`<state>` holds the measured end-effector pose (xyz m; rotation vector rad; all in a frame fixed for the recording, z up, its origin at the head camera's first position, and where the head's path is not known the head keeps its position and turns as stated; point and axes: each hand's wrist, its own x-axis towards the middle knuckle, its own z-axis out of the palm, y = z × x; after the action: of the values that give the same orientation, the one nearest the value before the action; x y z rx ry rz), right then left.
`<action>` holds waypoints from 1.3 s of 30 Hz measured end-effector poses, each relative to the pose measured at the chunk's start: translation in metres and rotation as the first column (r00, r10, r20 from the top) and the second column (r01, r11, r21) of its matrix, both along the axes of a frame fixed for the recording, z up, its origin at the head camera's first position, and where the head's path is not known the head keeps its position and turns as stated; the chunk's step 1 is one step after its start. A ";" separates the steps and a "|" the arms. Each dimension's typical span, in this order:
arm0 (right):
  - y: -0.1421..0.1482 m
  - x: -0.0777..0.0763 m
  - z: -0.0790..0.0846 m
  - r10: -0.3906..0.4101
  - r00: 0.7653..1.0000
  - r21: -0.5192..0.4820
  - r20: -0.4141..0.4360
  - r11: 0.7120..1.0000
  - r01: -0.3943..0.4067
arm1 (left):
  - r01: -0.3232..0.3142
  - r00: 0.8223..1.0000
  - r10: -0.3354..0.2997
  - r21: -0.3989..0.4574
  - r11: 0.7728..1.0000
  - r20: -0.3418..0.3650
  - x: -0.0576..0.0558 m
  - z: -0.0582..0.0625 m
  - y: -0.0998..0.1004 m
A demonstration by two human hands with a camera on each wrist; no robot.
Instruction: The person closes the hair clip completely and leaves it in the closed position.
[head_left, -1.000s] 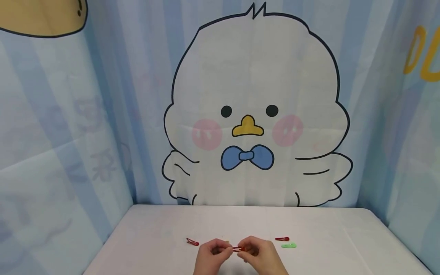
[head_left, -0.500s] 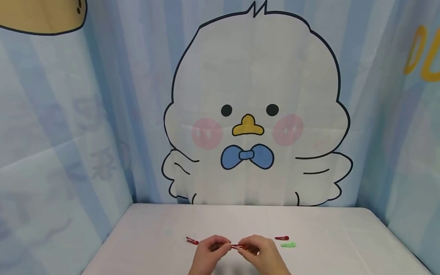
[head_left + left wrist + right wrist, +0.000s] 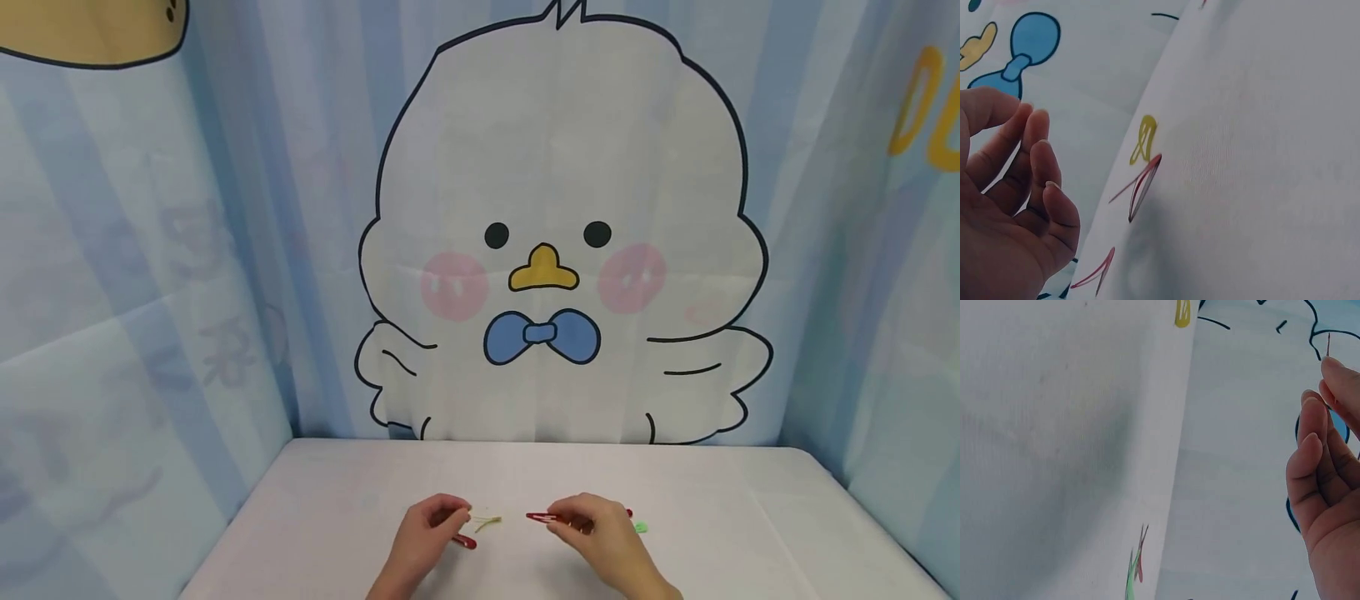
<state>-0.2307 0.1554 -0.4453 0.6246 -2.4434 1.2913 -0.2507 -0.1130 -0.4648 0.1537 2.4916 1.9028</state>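
Note:
My right hand (image 3: 603, 533) pinches a red snap hair clip (image 3: 540, 517) above the table, its sprung frame pointing left; only a thin tip of it shows in the right wrist view. My left hand (image 3: 426, 537) is curled loosely, and no clip shows between its fingertips in the left wrist view. Just right of those fingertips lies a yellow hair clip (image 3: 489, 522), snapped open. Another red hair clip (image 3: 466, 542) is partly hidden behind the left hand. The left wrist view shows it sprung open beside the yellow one, with a further red hair clip (image 3: 1100, 273) nearer.
Behind the right hand, a green hair clip (image 3: 641, 527) and a red hair clip (image 3: 1142, 555) lie side by side on the white table (image 3: 720, 517). A curtain (image 3: 555, 150) printed with a white chick hangs along the back edge.
The hands have moved apart: the left hand went left off the clip both were touching, and the right hand moved right and keeps it. The yellow clip and a red clip came into view.

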 end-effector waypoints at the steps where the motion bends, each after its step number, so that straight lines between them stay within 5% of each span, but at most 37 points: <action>1: 0.003 -0.001 0.000 -0.012 1.000 0.009 -0.009 1.000 0.012 | 0.001 1.000 -0.001 -0.031 1.000 -0.009 -0.002 -0.001 -0.004; 12: 0.033 -0.009 0.008 -0.087 0.996 0.075 -0.022 0.993 0.088 | 0.060 0.998 -0.053 -0.246 0.967 0.034 -0.018 -0.010 -0.021; 18: 0.050 -0.013 0.008 -0.133 0.990 0.087 0.039 0.988 0.129 | 0.095 0.995 -0.085 -0.329 0.940 0.046 -0.022 -0.014 -0.021; 27: 0.071 -0.015 0.004 -0.192 0.965 0.105 0.177 0.979 0.176 | 0.117 0.991 -0.135 -0.410 0.905 -0.015 -0.023 -0.014 -0.026; 39: 0.093 -0.022 0.002 -0.276 0.924 0.202 0.264 0.953 0.226 | 0.188 0.982 -0.182 -0.438 0.879 0.055 -0.030 -0.016 -0.031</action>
<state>-0.2529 0.2489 -0.4430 0.1524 -2.7798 1.1486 -0.2806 -0.1436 -0.4805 0.3575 2.7065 1.2231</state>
